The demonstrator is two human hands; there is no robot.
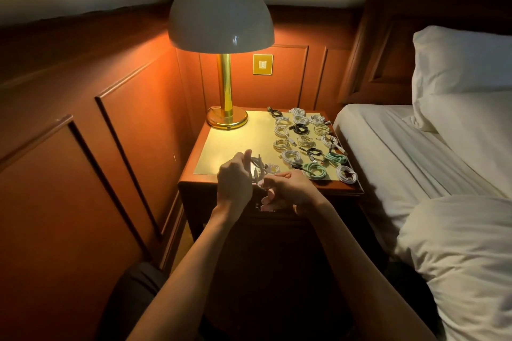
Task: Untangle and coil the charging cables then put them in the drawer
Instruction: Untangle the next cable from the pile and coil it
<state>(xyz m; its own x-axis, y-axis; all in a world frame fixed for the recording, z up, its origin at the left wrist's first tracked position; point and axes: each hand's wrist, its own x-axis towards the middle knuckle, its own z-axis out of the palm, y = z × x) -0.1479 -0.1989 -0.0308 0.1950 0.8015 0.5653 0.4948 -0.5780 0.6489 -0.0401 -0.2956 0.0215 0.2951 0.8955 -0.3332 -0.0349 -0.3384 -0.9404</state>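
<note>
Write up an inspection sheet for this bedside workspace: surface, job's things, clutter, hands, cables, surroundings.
Surface: nightstand top with a brass-coloured mat, lamp-lit.
Job's things: coiled cables in rows on the mat's right half, white, black and green; drawer not discernible in shadow.
Clutter: lamp at the back left.
Hands: left hand grips a white cable; right hand pinches it too.
Cables: apart from the job's own, nothing seen.
Surroundings: bed at right, wall switch, wood panelling.
</note>
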